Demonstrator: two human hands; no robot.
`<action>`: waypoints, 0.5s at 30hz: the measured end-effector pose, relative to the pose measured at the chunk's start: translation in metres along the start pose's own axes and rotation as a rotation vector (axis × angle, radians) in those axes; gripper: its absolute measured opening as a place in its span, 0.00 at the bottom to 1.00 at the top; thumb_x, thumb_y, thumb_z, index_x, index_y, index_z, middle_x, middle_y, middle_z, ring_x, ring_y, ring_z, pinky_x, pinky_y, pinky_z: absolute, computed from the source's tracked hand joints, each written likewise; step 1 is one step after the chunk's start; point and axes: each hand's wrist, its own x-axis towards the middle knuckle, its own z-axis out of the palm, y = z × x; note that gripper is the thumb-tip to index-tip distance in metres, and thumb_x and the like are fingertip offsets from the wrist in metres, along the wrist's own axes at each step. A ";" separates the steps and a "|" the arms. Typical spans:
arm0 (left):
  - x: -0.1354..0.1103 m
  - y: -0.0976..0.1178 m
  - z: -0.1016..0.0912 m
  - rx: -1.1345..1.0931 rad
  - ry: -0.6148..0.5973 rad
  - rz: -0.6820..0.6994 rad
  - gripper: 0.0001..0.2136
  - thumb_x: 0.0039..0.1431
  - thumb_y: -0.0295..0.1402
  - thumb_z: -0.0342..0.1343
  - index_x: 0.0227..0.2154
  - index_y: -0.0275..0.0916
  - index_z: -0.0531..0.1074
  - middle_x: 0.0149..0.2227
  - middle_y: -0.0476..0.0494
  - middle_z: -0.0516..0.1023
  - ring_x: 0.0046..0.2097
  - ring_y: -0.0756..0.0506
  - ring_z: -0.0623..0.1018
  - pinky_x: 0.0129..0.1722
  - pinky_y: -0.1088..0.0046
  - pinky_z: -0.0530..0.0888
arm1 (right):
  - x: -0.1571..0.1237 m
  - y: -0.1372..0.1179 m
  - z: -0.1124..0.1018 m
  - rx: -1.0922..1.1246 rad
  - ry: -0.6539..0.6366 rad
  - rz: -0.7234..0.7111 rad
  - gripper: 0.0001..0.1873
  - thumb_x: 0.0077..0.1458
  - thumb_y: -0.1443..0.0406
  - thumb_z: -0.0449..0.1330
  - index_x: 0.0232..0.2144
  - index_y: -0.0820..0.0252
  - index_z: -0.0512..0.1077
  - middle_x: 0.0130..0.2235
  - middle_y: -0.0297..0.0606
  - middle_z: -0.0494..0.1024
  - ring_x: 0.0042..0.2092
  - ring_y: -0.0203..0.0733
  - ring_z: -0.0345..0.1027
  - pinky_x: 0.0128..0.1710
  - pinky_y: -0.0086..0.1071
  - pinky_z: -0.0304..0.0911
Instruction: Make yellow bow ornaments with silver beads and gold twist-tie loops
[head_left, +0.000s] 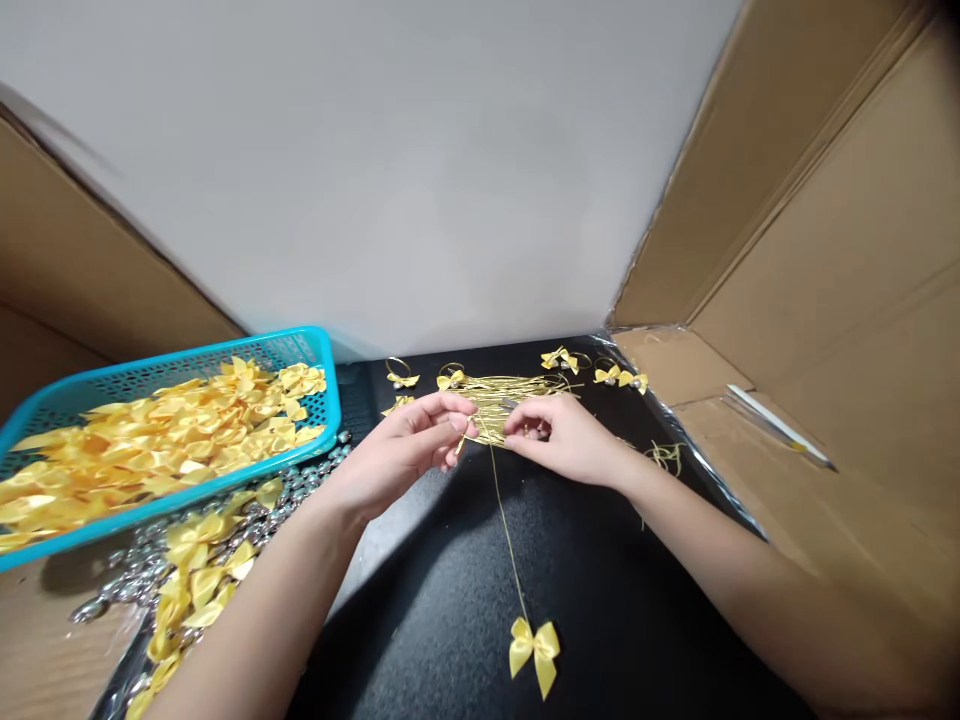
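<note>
Between thumb and fingertips, my left hand (426, 432) pinches a thin gold cord, and a short gold end sticks out below the grip. From between the hands the cord (507, 530) runs down toward me to a yellow satin bow (535, 654) lying on the black table. My right hand (564, 435) is just to the right, its fingers curled and closed near the cord; what sits in its fingertips is too small to make out. Behind both hands lies a bundle of gold cords (517, 386), partly covered by my fingers.
A turquoise basket (332, 390) full of yellow bows stands at the left. Silvery beads (296, 490) and loose bows (202, 560) lie beside it. Finished-looking bow loops (562, 360) line the table's back edge. Cord scraps (664, 457) and a white-handled tool (780, 425) are at the right.
</note>
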 end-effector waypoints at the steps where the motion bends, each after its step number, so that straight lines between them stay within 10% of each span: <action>1: -0.001 0.000 0.000 0.029 -0.011 0.002 0.09 0.56 0.35 0.58 0.38 0.38 0.69 0.31 0.51 0.71 0.25 0.55 0.65 0.27 0.75 0.64 | -0.001 -0.001 0.000 -0.002 0.032 0.005 0.01 0.49 0.70 0.61 0.28 0.60 0.72 0.24 0.30 0.71 0.25 0.31 0.61 0.27 0.27 0.58; 9: -0.007 0.004 0.012 0.271 -0.094 0.016 0.05 0.60 0.34 0.54 0.35 0.38 0.68 0.29 0.52 0.70 0.27 0.54 0.63 0.27 0.77 0.63 | -0.010 -0.008 0.003 -0.391 0.237 -0.430 0.04 0.55 0.67 0.60 0.36 0.58 0.72 0.34 0.38 0.75 0.37 0.41 0.66 0.39 0.35 0.63; 15: -0.014 0.012 0.019 0.372 -0.053 0.056 0.05 0.58 0.33 0.55 0.34 0.38 0.72 0.29 0.50 0.72 0.27 0.53 0.66 0.26 0.79 0.64 | -0.007 0.000 -0.001 -0.413 0.121 -0.310 0.06 0.54 0.72 0.60 0.27 0.62 0.77 0.28 0.36 0.75 0.32 0.37 0.67 0.34 0.31 0.62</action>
